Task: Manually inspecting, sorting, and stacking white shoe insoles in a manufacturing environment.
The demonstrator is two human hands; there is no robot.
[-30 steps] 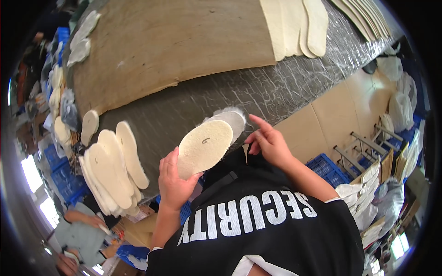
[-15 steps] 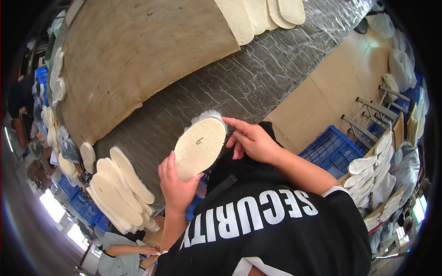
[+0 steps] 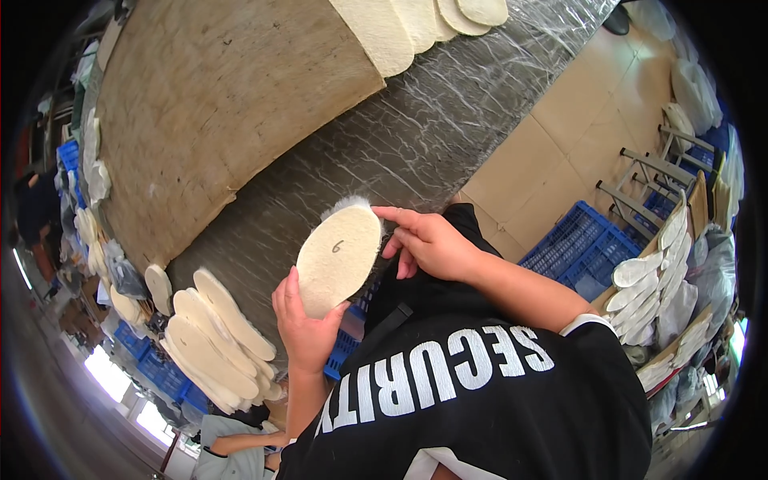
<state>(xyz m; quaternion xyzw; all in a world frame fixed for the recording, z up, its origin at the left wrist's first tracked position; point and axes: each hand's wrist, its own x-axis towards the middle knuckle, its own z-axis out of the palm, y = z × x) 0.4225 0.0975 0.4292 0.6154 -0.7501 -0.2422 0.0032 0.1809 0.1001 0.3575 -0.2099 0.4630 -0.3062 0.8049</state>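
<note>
My left hand [image 3: 310, 324] grips the lower end of a cream, fleecy insole [image 3: 340, 252], thumb on one side and fingers on the other. A handwritten mark shows on its flat face, and grey-white fluff sticks out past its top edge. My right hand [image 3: 428, 244] is beside it, index finger stretched to touch the insole's upper right edge, the other fingers loosely bent and apart. Left of my left hand, a fanned stack of similar insoles [image 3: 212, 344] lies at the table's edge. A further insole [image 3: 158, 288] stands out just beyond that stack.
A large brown board [image 3: 240, 104] covers much of the dark, plastic-wrapped table [image 3: 448, 120]. More cream insoles [image 3: 392, 36] lie at its far edge. On the right are a blue crate [image 3: 580, 248], metal-legged stools [image 3: 640, 188] and heaped insoles [image 3: 652, 272]. A co-worker's arm [image 3: 248, 442] shows lower left.
The view has shifted slightly, with the table scene sliding a little. My left hand keeps its grip on the insole, and my right index finger stays at its edge.
</note>
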